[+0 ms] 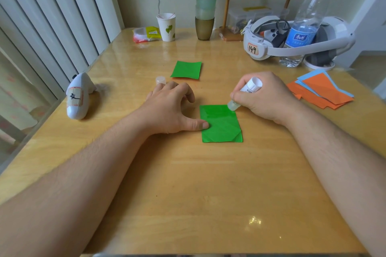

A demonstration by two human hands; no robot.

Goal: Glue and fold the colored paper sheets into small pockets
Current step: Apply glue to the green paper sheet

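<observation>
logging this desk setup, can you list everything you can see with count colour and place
green sheet: 1, centre, being glued
folded green piece: 1, behind hands
glue stick: 1, white, tip on sheet corner
glue cap: 1, clear, behind left hand
orange and blue sheets: stack, right
headset: 1, white, far right
water bottle: 1, clear, blue cap, by headset
controller: 1, white, left
paper cup: 1, white, far edge
stacked cups: pastel, far centre
left hand: thumb pressing sheet
right hand: holds glue stick

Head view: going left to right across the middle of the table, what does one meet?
White controller → glue cap → left hand → green sheet → glue stick in the right hand → orange and blue sheets.
</observation>
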